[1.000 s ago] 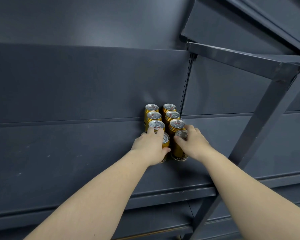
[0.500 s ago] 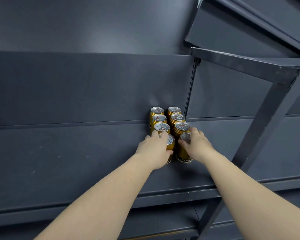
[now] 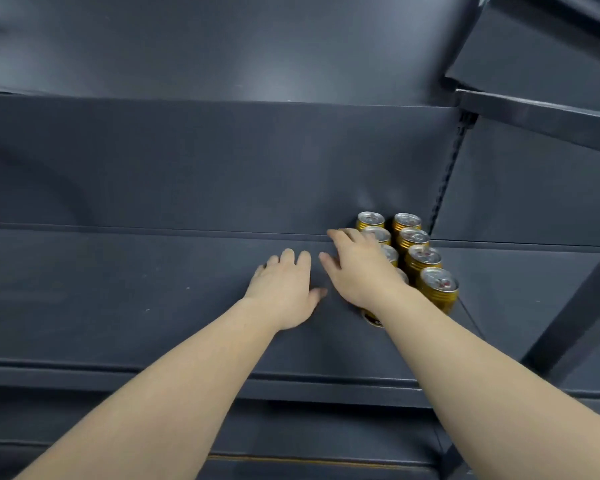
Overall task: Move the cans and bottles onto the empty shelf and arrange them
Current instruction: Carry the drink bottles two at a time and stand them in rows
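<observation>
Several gold cans (image 3: 420,258) with silver tops stand upright in two rows at the right end of a dark grey shelf (image 3: 118,299). My right hand (image 3: 357,268) is flat and open, its palm over the left row, hiding parts of those cans. My left hand (image 3: 284,289) lies open on the bare shelf just left of the cans, fingers apart, holding nothing. The front can of the right row (image 3: 437,289) is fully visible.
A slotted upright (image 3: 447,171) runs up the back panel right behind the cans. A slanted dark support post (image 3: 575,306) crosses the right side, below an upper shelf edge (image 3: 534,116). Bare shelf surface stretches to the left.
Both hands let go of the two front cans and shifted left. The right hand now covers the left row; the left hand rests on the shelf. The view swung left.
</observation>
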Available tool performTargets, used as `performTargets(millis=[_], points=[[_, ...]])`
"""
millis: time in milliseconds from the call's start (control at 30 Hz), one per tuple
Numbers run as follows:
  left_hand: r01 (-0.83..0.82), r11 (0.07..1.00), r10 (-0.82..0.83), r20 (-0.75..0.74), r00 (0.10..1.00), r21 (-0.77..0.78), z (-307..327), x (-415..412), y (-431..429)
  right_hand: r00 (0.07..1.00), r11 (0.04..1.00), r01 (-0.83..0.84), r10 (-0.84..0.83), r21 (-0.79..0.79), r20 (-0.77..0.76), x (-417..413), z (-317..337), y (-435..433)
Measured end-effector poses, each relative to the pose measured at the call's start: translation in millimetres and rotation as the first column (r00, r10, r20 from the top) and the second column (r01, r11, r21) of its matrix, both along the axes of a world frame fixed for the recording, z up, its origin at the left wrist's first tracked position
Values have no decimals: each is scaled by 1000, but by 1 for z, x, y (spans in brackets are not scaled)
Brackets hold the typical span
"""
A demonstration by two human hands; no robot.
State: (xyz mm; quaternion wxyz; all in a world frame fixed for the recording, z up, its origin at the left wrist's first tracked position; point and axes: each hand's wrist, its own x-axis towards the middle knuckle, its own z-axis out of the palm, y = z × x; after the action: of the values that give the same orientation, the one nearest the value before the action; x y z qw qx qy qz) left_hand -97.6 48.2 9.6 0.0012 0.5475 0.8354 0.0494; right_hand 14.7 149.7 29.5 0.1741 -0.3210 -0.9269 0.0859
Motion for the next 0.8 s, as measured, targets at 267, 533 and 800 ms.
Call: performTargets(millis=[267, 533, 800], points=[[-301, 953, 299, -69, 952, -19, -2, -93, -119, 966, 973, -197, 213, -119, 145, -96, -9, -78], [-520, 854, 519, -72, 852, 5, -6, -163, -247, 895, 907, -385, 412, -173, 171, -184, -9, -184], [-661, 750, 660, -69, 748, 6, -12, -207, -372, 811, 840, -514, 542, -176, 220, -251, -14, -295]])
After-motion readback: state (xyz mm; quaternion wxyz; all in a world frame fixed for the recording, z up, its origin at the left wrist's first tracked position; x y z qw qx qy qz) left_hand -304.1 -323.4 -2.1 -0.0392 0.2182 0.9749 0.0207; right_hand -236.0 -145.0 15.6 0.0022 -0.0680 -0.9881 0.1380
